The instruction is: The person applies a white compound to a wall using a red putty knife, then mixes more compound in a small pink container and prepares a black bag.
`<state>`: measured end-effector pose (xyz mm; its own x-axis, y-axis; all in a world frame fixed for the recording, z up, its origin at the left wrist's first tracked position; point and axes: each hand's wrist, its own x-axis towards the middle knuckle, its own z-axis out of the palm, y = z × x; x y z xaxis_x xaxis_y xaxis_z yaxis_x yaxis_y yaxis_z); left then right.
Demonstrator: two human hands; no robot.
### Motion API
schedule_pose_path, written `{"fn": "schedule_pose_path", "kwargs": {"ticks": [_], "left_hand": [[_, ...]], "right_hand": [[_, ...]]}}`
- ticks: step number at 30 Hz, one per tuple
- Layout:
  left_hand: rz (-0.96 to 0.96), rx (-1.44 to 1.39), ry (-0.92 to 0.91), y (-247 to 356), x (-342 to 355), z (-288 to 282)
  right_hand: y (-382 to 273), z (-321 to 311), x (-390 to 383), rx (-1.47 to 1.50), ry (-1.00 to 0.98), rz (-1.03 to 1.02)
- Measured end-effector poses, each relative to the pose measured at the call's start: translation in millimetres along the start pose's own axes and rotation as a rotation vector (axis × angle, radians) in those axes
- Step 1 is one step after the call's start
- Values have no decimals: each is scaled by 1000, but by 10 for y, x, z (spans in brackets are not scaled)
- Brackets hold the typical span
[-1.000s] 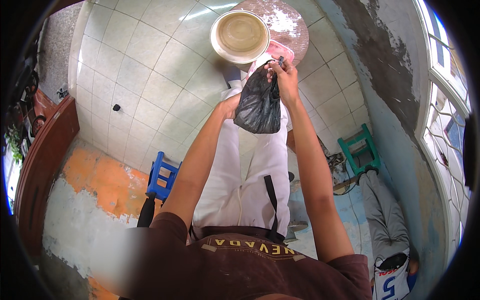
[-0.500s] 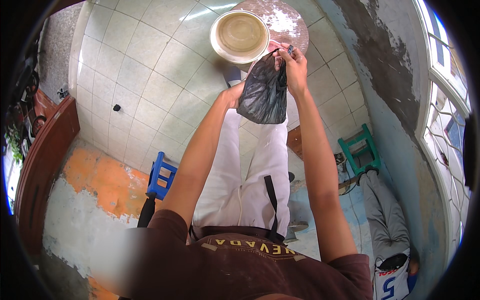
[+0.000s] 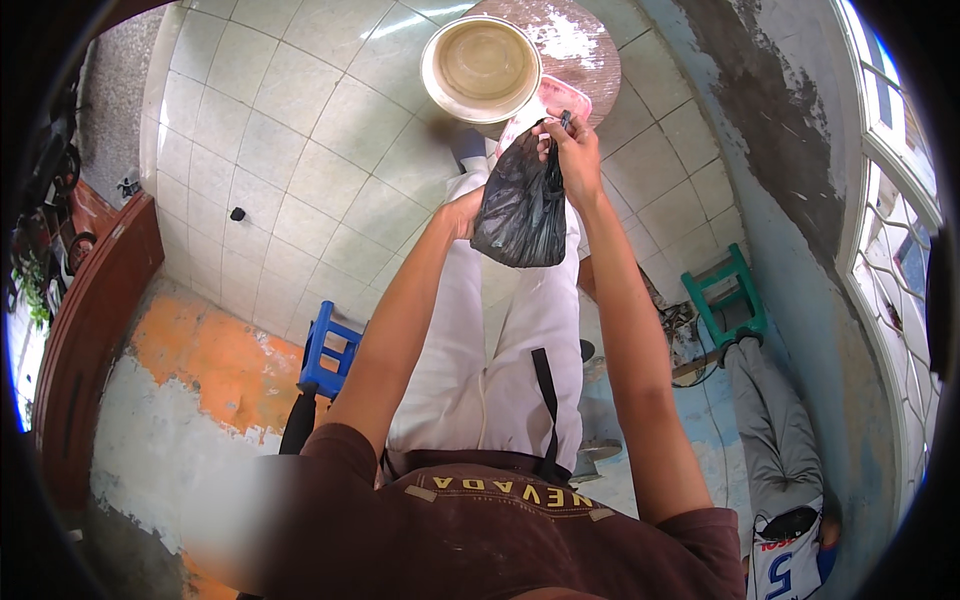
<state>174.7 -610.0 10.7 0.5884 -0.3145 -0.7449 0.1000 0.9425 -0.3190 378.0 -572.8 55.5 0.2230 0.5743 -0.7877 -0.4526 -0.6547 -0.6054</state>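
Note:
A black plastic bag [image 3: 518,215] hangs in front of my legs, bulging at its lower part; its contents are hidden. My right hand [image 3: 577,160] pinches the gathered top of the bag, a small twist of plastic sticking up past the fingertips. My left hand [image 3: 463,214] holds the bag's left side, its fingers mostly hidden behind the plastic. Just beyond the bag, a pink tray [image 3: 566,97] lies partly covered by it. A wide cream-coloured tub [image 3: 440,88] stands to the left of the tray.
Tub and tray are at a round worn table [image 3: 598,50]. A blue plastic stool [image 3: 335,350] is by my left arm. On the right, a green stool [image 3: 735,290] stands near a person in grey trousers [image 3: 770,430], beside the wall. A small black object [image 3: 237,214] lies on the tiles.
Both hands and the bag have come slightly nearer to me. More of the pink tray now shows beyond the bag.

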Motion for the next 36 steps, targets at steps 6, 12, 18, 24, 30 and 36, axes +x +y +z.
{"fn": "schedule_pose_path", "kwargs": {"ticks": [6,12,18,24,30,36], "left_hand": [[4,-18,20,-115,-87,-29],[36,-6,43,-132,-156,-8],[24,37,90,-181,-100,-98],[32,25,98,-192,-150,-88],[77,50,109,-127,-265,65],[54,34,84,-148,-167,-115]], "right_hand": [[88,18,-40,-5,-1,47],[117,28,-45,-4,-8,41],[145,14,-44,-8,-11,33],[164,26,-46,-4,-22,29],[169,16,-30,3,-20,10],[132,78,-162,46,-7,-14]]}}
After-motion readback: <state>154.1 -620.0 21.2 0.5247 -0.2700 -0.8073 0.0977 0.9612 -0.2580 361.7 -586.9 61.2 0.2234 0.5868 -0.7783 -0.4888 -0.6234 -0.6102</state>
